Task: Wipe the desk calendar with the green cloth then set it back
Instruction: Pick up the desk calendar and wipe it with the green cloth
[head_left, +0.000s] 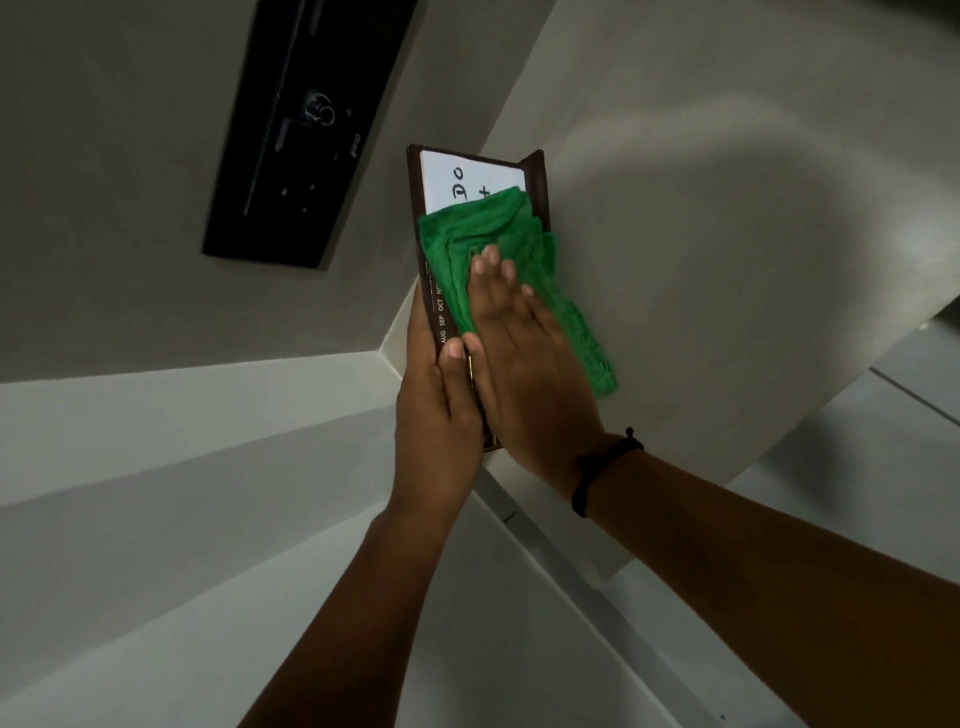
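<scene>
At frame centre, the left hand (439, 410) grips the calendar (431, 291) by its lower edge, thumb over the front. The right hand (519, 353), fingers spread flat, presses the cloth (498, 228) against its face. The calendar looks light and stiff, so the edge grip suits it; the soft cloth bunches easily.

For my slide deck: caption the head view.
Left hand holds the desk calendar while the right hand presses the green cloth flat on it.

Open air right of the desk calendar (428, 218); grey wall (130, 234) and black switch panel (306, 124) close on the left.
</scene>
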